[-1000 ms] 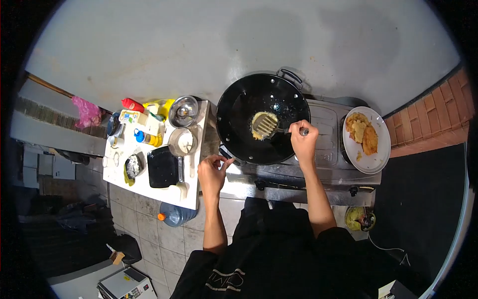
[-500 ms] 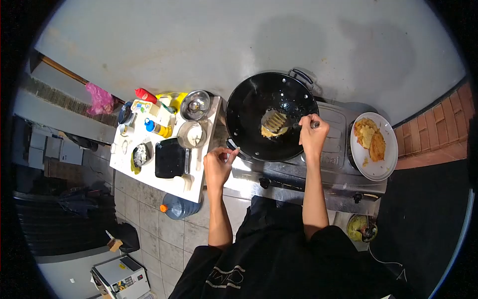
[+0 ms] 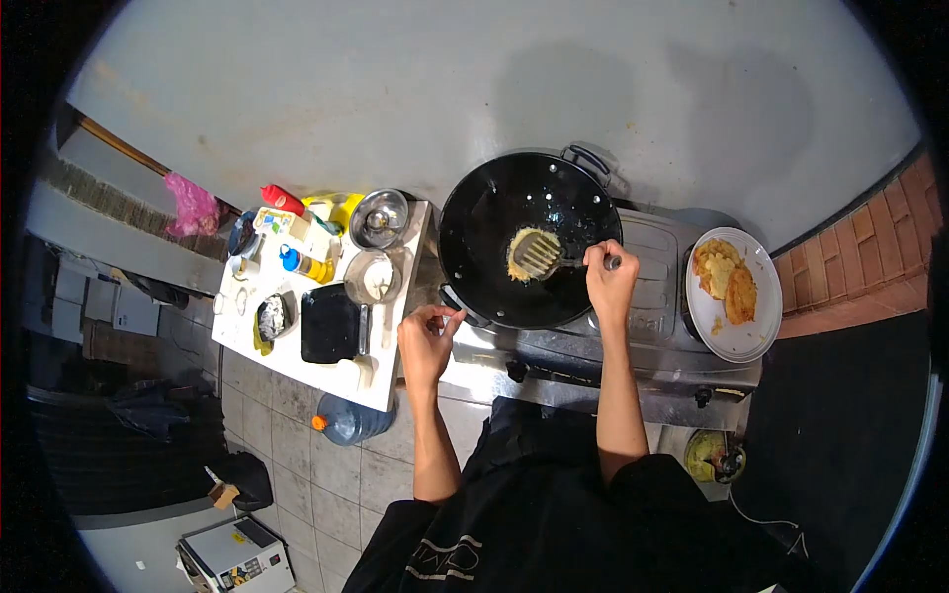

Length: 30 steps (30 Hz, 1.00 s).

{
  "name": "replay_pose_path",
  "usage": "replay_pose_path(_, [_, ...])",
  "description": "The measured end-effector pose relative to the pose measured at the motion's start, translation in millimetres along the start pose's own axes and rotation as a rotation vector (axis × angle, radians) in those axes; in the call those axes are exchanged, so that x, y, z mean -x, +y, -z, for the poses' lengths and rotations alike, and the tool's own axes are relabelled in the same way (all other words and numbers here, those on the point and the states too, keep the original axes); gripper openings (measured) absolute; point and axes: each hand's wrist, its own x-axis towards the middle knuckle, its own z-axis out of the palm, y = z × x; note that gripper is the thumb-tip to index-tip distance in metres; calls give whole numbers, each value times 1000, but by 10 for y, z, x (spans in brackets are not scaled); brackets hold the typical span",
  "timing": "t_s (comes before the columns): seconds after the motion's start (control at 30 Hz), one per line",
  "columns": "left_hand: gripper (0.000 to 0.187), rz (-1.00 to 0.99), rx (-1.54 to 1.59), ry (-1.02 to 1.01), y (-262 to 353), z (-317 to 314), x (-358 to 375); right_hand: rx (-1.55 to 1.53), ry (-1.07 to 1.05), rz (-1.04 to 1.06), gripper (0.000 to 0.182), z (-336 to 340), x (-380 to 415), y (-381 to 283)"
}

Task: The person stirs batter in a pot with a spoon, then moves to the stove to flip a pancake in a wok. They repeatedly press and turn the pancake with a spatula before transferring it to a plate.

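Observation:
A black wok (image 3: 484,208) with two loop handles sits on the stove. My right hand (image 3: 611,282) is closed around the handle of a slotted spatula (image 3: 539,255). Its metal blade lies over a piece of golden, battered food (image 3: 519,240) low in the wok, hiding part of it. At the wok's near left side, my left hand (image 3: 425,341) has thumb and fingers pinched at the dark wok handle (image 3: 476,318). Its fingertips partly cover the contact there.
A white plate (image 3: 702,316) with fried pieces (image 3: 739,295) stands on the stove's right side. On the white table (image 3: 287,346) are a black tray (image 3: 329,321), a clear bowl (image 3: 373,277), a metal bowl (image 3: 380,219) and bottles. Below stands a water jug (image 3: 351,419).
The spatula blade has shifted slightly left over the food and lies flatter, showing more of the food's edge. My left hand stays at the wok handle. The whole view has shifted a little.

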Motion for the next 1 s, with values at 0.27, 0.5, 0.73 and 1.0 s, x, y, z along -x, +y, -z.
replay_pose_path(0.27, [20, 49, 6, 13, -17, 10, -63, -20, -26, -3, 17, -12, -47, 51])
replay_pose_path(0.5, [23, 61, -17, 2, -7, 13, -1, -53, -67, -175, 26, 19, -1, -104])
replay_pose_path(0.73, [24, -12, -90, 41, 25, -24, 71, -101, -66, -168, 32, 52, -56, -226])
replay_pose_path(1.0, [28, 4, -100, 110, 10, -70, 92, -68, -99, -68, 36, 60, -106, -77])
